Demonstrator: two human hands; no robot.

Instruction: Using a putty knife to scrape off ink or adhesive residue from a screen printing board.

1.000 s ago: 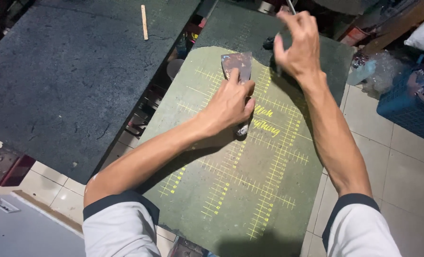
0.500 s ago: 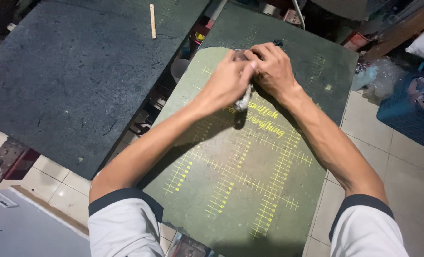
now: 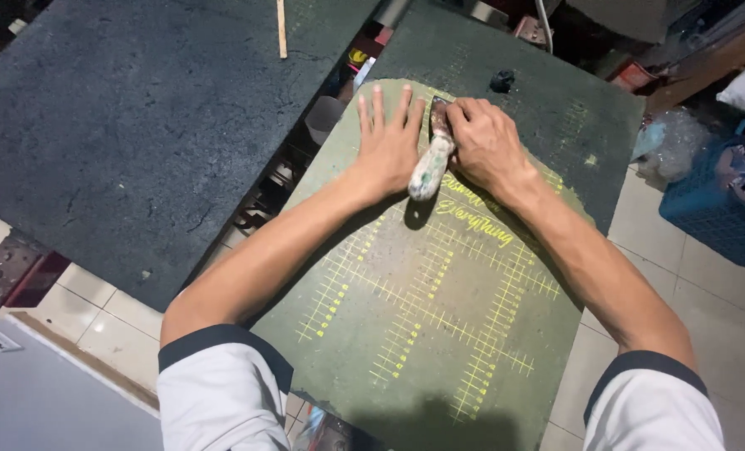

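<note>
Left hand (image 3: 386, 149) now pressed flat, fingers spread, on olive-green board with yellow grid lines (image 3: 439, 334), near its far edge; tool released by it. Paint-caked scraper with pale handle (image 3: 430, 161) now gripped by right hand (image 3: 485, 144), blade laid on board, between both hands. Right hand lowered from raised position; scraping stroke judged in hand.

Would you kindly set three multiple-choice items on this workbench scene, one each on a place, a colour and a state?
1. Where does the thin wooden stick lie?
A. on the dark table
B. on the floor
C. on the green board

2. What colour are the board's grid lines?
A. red
B. yellow
C. blue

3. How is the left hand placed?
A. flat, fingers spread
B. clenched
C. raised

Answers: 1 A, it rests at the table's far edge. 2 B, the lines are yellow. 3 A, the palm presses down beside the scraper that the right hand holds.
</note>
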